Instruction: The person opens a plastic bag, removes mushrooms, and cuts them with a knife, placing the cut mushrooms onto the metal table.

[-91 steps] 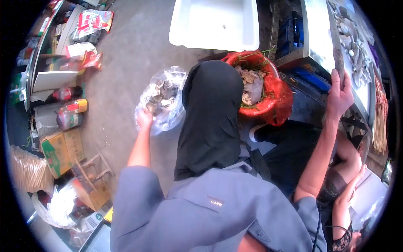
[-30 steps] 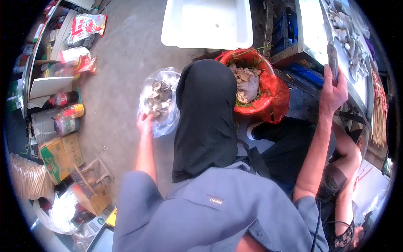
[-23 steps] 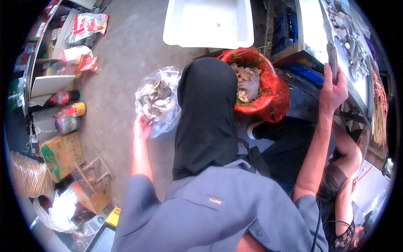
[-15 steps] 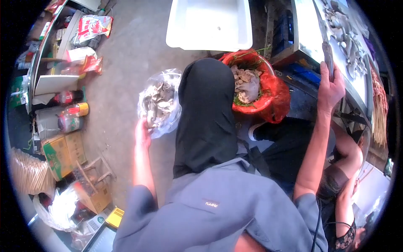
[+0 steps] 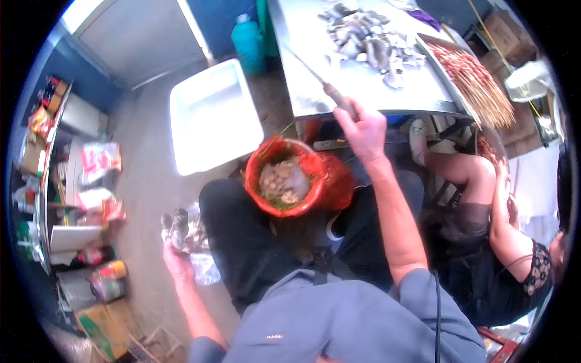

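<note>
My left hand (image 5: 177, 259) is closed around a clump of grey mushrooms (image 5: 175, 228), held at the edge of a clear plastic bag (image 5: 207, 269) on my left. In my right hand (image 5: 365, 128) is the dark handle of a long knife (image 5: 336, 95), whose thin blade points up and left over the metal table (image 5: 305, 97). More grey mushrooms (image 5: 376, 51) are spread on that table. Between my knees stands a bucket lined with a red bag (image 5: 253, 190), holding pale scraps (image 5: 283, 180) and green stems.
A white tub (image 5: 181, 142) lies beyond the bucket. Skewers (image 5: 478, 91) fill a tray at the table's right. A co-worker (image 5: 508, 242) sits close on my right. Shelves with packages and bottles (image 5: 109, 287) line the left side. A teal container (image 5: 248, 45) stands behind.
The view has swung right, showing more of the table and bucket. My left hand has lifted grey mushrooms from the bag. My right hand still grips the knife.
</note>
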`<act>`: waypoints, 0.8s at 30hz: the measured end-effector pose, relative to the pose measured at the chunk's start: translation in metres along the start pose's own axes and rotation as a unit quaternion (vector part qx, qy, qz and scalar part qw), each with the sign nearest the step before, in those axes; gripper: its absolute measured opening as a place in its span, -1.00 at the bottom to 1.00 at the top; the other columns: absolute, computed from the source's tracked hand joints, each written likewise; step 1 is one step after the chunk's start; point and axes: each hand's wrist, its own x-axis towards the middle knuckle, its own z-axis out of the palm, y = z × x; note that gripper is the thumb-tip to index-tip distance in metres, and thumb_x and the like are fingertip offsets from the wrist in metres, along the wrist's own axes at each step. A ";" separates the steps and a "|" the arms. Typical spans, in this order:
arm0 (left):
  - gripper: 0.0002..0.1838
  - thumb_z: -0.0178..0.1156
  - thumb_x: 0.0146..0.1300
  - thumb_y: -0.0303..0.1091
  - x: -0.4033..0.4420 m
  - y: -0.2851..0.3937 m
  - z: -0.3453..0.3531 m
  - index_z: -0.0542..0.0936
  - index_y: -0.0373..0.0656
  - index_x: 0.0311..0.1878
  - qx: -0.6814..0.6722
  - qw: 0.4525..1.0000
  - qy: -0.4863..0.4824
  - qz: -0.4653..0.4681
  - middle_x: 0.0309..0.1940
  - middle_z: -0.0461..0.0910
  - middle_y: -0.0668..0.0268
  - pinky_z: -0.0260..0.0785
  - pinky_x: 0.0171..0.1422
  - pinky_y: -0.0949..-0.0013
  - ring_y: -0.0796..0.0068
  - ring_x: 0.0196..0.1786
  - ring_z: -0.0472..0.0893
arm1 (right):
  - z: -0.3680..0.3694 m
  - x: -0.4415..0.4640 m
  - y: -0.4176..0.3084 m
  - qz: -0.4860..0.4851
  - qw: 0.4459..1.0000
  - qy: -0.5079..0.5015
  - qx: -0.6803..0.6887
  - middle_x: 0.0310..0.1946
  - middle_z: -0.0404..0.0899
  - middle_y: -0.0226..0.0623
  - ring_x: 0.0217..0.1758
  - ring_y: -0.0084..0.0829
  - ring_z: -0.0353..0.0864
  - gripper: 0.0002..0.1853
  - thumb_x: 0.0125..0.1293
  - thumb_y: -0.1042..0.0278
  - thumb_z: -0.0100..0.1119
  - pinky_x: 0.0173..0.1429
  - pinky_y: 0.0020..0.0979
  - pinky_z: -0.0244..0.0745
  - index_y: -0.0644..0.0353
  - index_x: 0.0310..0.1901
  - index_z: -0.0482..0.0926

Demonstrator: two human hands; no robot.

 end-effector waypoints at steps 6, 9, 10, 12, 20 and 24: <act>-0.67 0.00 0.45 -0.19 0.020 0.074 0.134 0.51 -0.19 0.11 -0.025 0.980 -0.198 0.025 -0.13 0.63 0.27 0.46 -0.21 0.31 0.40 -0.23 0.63 | -0.008 0.000 0.002 0.021 1.000 0.001 0.002 -0.39 0.65 -0.11 -0.33 -0.09 0.67 -0.73 0.20 0.13 0.33 -0.23 -0.15 0.54 0.13 -0.20 0.66; -0.60 0.01 0.48 -0.18 0.017 0.094 0.221 0.46 -0.22 0.23 -0.013 0.960 -0.277 0.033 -0.11 0.62 0.16 0.52 -0.22 0.32 0.34 -0.21 0.64 | -0.017 0.002 0.000 0.051 0.999 -0.003 -0.002 -0.38 0.66 -0.12 -0.30 -0.09 0.68 -0.73 0.20 0.14 0.31 -0.19 -0.16 0.54 0.14 -0.20 0.66; -0.61 0.03 0.47 -0.23 0.017 0.093 0.247 0.46 -0.25 0.24 -0.006 0.953 -0.300 0.045 -0.09 0.62 0.16 0.54 -0.21 0.33 0.33 -0.20 0.65 | -0.018 0.002 0.001 0.045 0.999 0.013 0.004 -0.37 0.66 -0.11 -0.30 -0.08 0.68 -0.73 0.19 0.14 0.30 -0.19 -0.16 0.54 0.14 -0.19 0.66; -0.68 0.11 0.43 -0.31 0.008 0.089 0.301 0.50 -0.28 0.14 0.005 0.942 -0.328 0.067 -0.10 0.64 0.22 0.53 -0.26 0.40 0.44 -0.21 0.64 | -0.022 0.002 0.002 0.063 0.997 0.028 0.021 -0.37 0.66 -0.11 -0.29 -0.07 0.68 -0.74 0.19 0.16 0.31 -0.19 -0.16 0.54 0.15 -0.20 0.66; -0.69 0.08 0.49 -0.13 -0.002 0.044 0.433 0.46 0.04 0.21 -0.001 0.902 -0.425 -0.077 -0.17 0.62 0.27 0.49 -0.36 0.36 0.37 -0.29 0.63 | -0.044 0.007 -0.013 0.149 0.957 0.125 0.216 -0.42 0.67 -0.11 -0.42 -0.34 0.66 -0.72 0.23 0.28 0.34 -0.25 -0.34 0.52 0.28 -0.11 0.66; -0.70 0.04 0.52 -0.12 0.017 0.021 0.455 0.52 -0.06 0.13 -0.072 0.888 -0.423 -0.168 -0.19 0.61 0.23 0.52 -0.32 0.38 0.36 -0.29 0.61 | -0.052 0.008 -0.021 0.201 0.931 0.116 0.283 -0.46 0.67 -0.20 -0.43 -0.55 0.58 -0.72 0.27 0.31 0.33 -0.28 -0.42 0.49 0.35 -0.09 0.65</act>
